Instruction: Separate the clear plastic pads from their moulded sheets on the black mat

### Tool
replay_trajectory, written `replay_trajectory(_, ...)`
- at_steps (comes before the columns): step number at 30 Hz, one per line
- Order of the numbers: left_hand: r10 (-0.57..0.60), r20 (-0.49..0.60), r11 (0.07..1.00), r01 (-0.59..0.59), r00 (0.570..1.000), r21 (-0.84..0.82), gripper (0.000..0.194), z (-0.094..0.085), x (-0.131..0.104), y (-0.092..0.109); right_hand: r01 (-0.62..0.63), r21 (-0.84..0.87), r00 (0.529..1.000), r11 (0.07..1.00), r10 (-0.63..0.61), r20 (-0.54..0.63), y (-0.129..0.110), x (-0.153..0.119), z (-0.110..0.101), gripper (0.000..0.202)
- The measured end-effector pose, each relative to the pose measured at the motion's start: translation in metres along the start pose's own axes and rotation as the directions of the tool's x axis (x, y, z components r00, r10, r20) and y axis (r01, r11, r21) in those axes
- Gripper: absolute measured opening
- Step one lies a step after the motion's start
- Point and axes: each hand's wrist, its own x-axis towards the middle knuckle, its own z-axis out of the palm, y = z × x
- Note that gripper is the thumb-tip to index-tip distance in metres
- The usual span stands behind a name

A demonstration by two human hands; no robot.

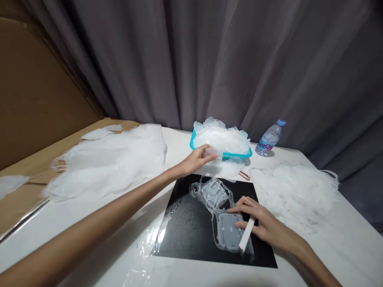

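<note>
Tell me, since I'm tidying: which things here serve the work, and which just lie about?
Probably in use:
white tool
translucent piece
grey moulded parts
black mat
blue basket
left heap
right heap

Probably lying about:
bottle
small pink item

Head-worn camera looks forward and down from behind both hands.

A water bottle (268, 140) stands near grey curtains (197, 59).

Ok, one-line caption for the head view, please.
Left hand holds a translucent piece by the turquoise basket; right hand, with a white stick, touches moulded plastic on the black mat.
</note>
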Motion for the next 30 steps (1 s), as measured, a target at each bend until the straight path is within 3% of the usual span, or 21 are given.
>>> replay_trajectory(3,0.082,-0.06,0.986,-0.073,0.995,0.153,0.041,0.015,0.003,-0.003,0.005,-0.01,1.0,1.0,-0.005,-0.028,0.001,0.001,0.001,0.029)
replay_trajectory(8,0.16,-0.075,0.938,-0.128,0.984,0.322,0.028,0.035,-0.057,0.008,0.05,-0.087,0.997,0.995,-0.055,-0.055,0.002,0.001,0.005,0.029)
replay_trajectory(12,0.218,0.229,0.85,-0.3,0.949,0.434,0.036,0.047,-0.106,0.016,0.083,-0.111,0.988,0.99,-0.096,-0.124,0.001,0.002,0.011,0.027)
replay_trajectory(14,0.194,0.295,0.838,-0.315,0.935,0.445,0.05,0.051,-0.121,0.015,0.091,-0.116,0.983,0.989,-0.107,-0.149,0.002,0.002,0.012,0.025)
replay_trajectory(17,0.111,0.274,0.856,-0.232,0.955,0.462,0.065,0.049,-0.128,0.008,0.075,-0.121,0.974,0.99,-0.099,-0.202,0.003,0.003,0.013,0.019)
replay_trajectory(25,0.0,0.167,0.869,-0.083,0.986,0.488,0.065,0.023,-0.112,-0.009,-0.025,-0.202,0.925,0.979,-0.054,-0.376,0.011,0.014,0.02,0.018)
replay_trajectory(28,0.08,0.127,0.853,-0.134,0.989,0.505,0.058,0.022,-0.116,-0.003,-0.016,-0.209,0.879,0.978,-0.086,-0.468,0.009,0.015,0.021,0.028)
replay_trajectory(30,0.151,0.21,0.855,-0.235,0.966,0.463,0.051,0.026,-0.125,0.005,0.001,-0.18,0.848,0.984,-0.096,-0.522,0.006,0.011,0.019,0.04)
